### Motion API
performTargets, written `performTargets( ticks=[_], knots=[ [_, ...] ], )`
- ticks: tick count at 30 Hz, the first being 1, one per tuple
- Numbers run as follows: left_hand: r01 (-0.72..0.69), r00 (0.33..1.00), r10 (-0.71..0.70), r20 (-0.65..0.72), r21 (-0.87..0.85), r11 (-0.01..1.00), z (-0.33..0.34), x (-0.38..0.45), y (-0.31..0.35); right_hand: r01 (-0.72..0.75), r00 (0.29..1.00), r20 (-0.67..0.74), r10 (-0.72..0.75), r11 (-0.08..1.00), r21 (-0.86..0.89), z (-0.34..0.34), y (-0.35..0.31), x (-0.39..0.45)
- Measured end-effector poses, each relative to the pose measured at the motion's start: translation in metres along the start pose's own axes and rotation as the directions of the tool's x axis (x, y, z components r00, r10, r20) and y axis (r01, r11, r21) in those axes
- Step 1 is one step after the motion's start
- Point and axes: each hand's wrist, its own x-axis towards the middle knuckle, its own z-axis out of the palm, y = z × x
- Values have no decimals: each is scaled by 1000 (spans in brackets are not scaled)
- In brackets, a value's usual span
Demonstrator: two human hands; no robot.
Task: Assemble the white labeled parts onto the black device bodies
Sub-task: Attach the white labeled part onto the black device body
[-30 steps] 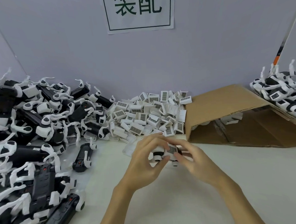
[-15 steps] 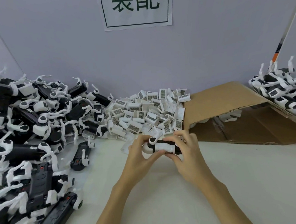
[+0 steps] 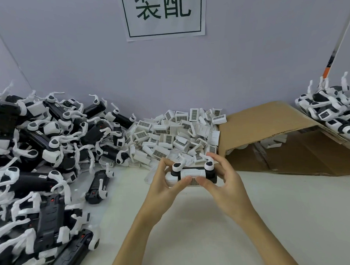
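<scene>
Left hand (image 3: 162, 185): gripped the device body's left end.
Device body (image 3: 192, 173): held above the table between both hands, long axis running left-right, equally near each.
White labeled part (image 3: 193, 181): under both thumbs, against the body.
Right hand (image 3: 223, 182): gripped the right end.

Pale tabletop (image 3: 276, 218) underneath it all. Heaped at far left, black device bodies (image 3: 29, 160); white labeled parts (image 3: 176, 136) piled at the back centre; opened cardboard box (image 3: 282, 139) just right; more bodies (image 3: 335, 111) stacked far right.
</scene>
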Motion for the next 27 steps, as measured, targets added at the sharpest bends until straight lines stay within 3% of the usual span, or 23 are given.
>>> performTargets(
  ticks=[3,6,9,11,15,19,21,24,27],
  knots=[
    [22,999,-20,-34,38,999,4,1,-1,1,1000,-16,-1,1000,24,2,2,0],
    [19,991,16,-135,256,966,10,0,-5,-10,995,-99,22,993,116,6,3,0],
    [-181,980,198,15,477,860,9,-1,-9,-51,979,-185,87,980,191,1,3,2],
    [-287,955,282,92,523,803,7,1,-11,-60,974,-201,108,972,228,-4,3,3],
    [-174,984,152,97,289,941,9,2,-10,-104,982,-138,126,983,152,-7,8,5],
    [-82,996,84,-7,141,987,9,3,-6,-108,992,-63,106,993,-38,-8,11,3],
    [-34,997,38,-66,67,997,11,4,-5,-55,998,-54,43,966,-251,-5,14,0],
    [35,995,-37,-96,-27,999,11,3,-6,94,993,-2,-115,820,-565,0,14,-4],
    [65,991,-68,-113,-28,997,8,4,-7,284,957,118,-267,757,-589,2,10,-3]
  ],
)
